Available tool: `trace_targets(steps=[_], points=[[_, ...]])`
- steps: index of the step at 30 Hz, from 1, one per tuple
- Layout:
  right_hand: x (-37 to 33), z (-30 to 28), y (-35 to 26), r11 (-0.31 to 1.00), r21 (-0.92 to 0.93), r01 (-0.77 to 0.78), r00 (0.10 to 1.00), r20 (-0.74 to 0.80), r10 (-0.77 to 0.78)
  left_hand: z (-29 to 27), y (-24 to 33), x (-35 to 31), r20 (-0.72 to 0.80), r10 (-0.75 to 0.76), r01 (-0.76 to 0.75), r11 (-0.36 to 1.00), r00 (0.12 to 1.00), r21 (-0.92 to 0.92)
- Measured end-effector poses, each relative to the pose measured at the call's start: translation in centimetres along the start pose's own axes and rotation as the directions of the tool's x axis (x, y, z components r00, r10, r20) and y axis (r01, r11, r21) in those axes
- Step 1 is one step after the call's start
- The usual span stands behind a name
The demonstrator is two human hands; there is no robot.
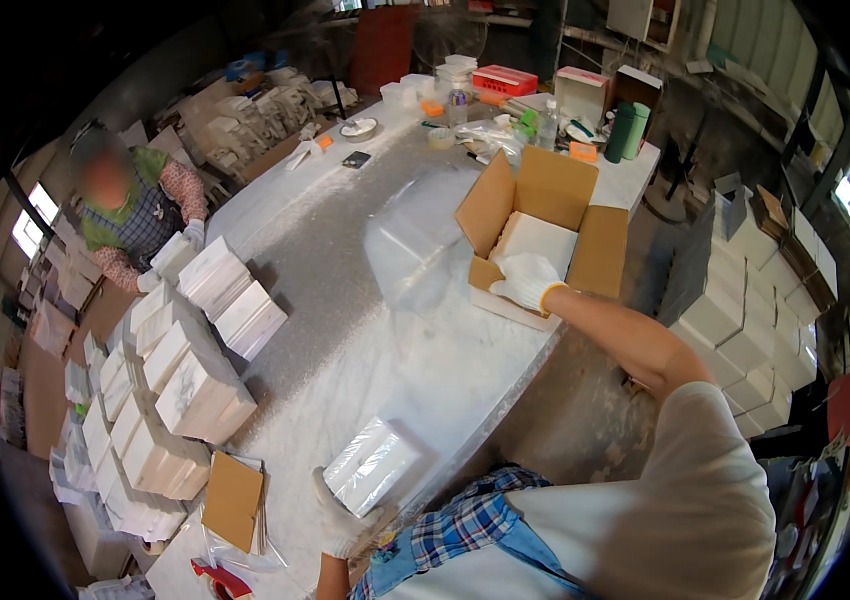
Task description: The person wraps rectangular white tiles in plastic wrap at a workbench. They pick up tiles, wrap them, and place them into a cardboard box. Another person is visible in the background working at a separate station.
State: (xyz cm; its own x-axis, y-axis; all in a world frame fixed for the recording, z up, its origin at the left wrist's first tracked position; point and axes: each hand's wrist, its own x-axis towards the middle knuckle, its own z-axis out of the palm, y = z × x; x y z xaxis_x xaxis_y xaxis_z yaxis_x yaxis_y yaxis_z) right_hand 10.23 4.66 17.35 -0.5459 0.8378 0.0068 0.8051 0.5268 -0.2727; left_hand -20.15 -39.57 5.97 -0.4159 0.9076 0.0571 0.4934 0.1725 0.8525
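My right hand (528, 282), in a white glove with a yellow cuff, lies with fingers stretched out over the near edge of a white stack (537, 240) inside an open cardboard box (597, 252). The box stands with its flaps up at the table's right edge. Close to my body, my gloved left hand (347, 522) grips the near left end of a stack of white tiles (375, 466) wrapped in clear, shiny plastic; its fingers are partly hidden. Loose clear plastic sheeting (413, 238) lies left of the box.
Marbled tile stacks (195, 395) line the table's left side, where a co-worker (135, 205) in gloves handles a tile. Brown cardboard sheets (233, 502) and a red tape dispenser (220, 580) lie near left. Bottles (625, 132) and boxes crowd the far end. White cartons (745, 310) are piled right.
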Motion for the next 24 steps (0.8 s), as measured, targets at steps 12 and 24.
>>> trace_targets(steps=[12,24], points=[[-4.1,-4.4,0.5,0.938,0.102,0.332,0.86,0.376,-0.345,-0.7,0.4,0.0,-0.013,-0.046,0.047,0.992,0.999,0.118],[2.0,-1.7,-4.9,0.548,0.72,-0.427,0.848,0.528,-0.033,-0.8,4.1,0.8,-0.005,-0.092,0.092,0.991,0.996,0.096]])
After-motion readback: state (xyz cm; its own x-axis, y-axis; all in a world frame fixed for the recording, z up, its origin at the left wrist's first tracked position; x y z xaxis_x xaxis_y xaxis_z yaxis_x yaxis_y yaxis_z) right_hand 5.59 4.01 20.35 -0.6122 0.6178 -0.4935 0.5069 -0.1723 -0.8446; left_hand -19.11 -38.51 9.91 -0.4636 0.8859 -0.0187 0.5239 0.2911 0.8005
